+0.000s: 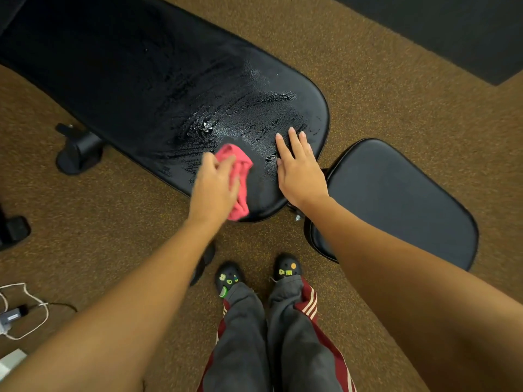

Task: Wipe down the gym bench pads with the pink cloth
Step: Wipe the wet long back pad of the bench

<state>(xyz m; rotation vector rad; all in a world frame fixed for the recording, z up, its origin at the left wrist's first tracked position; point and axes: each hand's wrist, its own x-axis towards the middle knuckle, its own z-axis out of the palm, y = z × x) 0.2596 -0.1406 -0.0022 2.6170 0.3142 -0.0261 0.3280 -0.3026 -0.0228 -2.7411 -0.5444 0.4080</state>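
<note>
Left hand: the pink cloth (237, 168) is gripped, bunched under the curled fingers of the left hand (215, 185), on the near end of the long bench pad (135, 89).
Right hand: the right hand (300, 169) is laid flat, fingers straight, just beside the cloth.
Pad surface: black textured vinyl is seen streaked with wet smears.
Seat pad: a smaller pad (396, 199) is seen alongside, to the right.
Room: speckled brown carpet (396, 89) is spread beneath, with a dark mat (458, 29) at upper right and a white cable (27, 314) at lower left.
</note>
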